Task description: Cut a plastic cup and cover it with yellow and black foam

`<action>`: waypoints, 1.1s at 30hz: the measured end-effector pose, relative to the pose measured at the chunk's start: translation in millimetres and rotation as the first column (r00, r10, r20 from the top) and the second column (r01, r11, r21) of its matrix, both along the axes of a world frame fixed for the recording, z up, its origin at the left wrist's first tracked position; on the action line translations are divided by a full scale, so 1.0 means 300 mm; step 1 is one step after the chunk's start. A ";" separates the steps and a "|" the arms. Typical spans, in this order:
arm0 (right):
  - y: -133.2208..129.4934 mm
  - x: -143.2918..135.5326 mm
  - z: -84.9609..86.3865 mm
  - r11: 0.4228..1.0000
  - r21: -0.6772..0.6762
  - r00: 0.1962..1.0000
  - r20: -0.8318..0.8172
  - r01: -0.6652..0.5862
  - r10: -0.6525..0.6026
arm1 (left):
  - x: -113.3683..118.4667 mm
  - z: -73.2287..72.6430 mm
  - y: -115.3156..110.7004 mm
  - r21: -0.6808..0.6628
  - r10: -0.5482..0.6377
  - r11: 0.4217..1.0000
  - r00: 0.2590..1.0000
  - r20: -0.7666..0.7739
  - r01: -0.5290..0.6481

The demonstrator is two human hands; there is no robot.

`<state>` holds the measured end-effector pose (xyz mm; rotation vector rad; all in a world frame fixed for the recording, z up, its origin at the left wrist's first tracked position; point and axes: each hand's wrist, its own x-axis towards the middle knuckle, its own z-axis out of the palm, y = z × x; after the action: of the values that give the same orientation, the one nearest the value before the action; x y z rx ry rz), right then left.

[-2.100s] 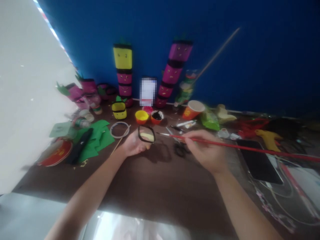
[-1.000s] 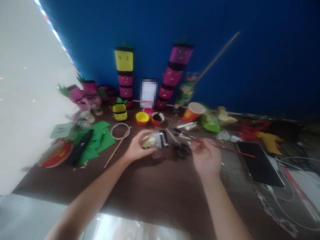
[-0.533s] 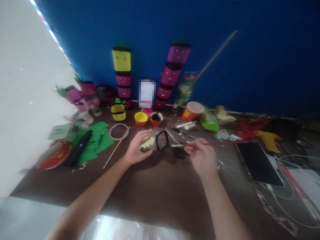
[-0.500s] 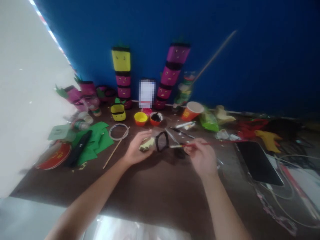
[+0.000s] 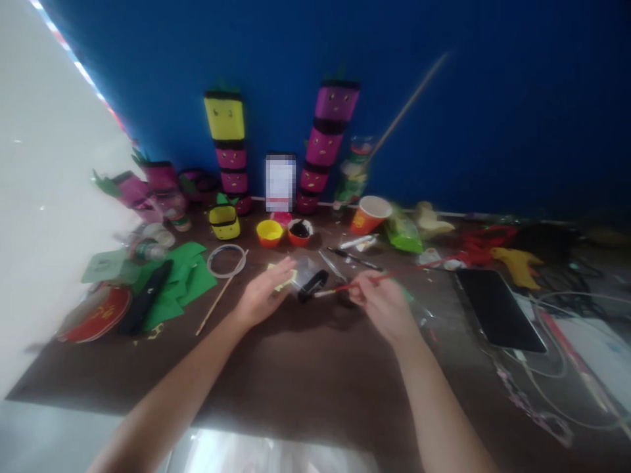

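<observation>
My left hand curls round the near end of a small clear plastic container, its fingers partly stretched along the side. A black painted band rings the container's right end, which tilts down towards the table. A pale yellow patch shows between the thumb and fingers; blur hides whether it belongs to the container. My right hand pinches a thin red paintbrush, with its tip against or very near the black band. Beyond the hands stand a cup of black paint and a cup of yellow paint.
Green sheets, a black tool and a stick lie left. Pens, a paper cup, a tablet and a yellow glue gun sit right. Stacked purple and yellow containers lean on the blue wall.
The container has turned, its black-rimmed end now tipped lower. The brush tip has moved slightly left and down with it. The whole view has shifted a little.
</observation>
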<state>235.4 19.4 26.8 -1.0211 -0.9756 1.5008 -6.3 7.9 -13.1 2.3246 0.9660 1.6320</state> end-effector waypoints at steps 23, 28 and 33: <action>-0.008 0.024 -0.023 0.998 0.059 0.986 0.168 -0.013 0.003 | 0.005 0.001 0.002 0.004 -0.006 1.000 1.000 -0.021 0.006; -0.003 0.040 -0.029 0.994 0.096 0.971 0.226 0.053 -0.073 | 0.004 -0.002 0.002 -0.006 -0.006 1.000 1.000 -0.010 0.006; -0.011 0.024 -0.017 0.996 0.085 0.980 0.198 -0.009 -0.008 | 0.005 -0.006 0.005 0.017 0.013 1.000 1.000 -0.011 -0.013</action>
<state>242.6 16.1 21.8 -1.1241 -1.1705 1.3633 -4.8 9.3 -15.0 2.3455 0.9748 1.6405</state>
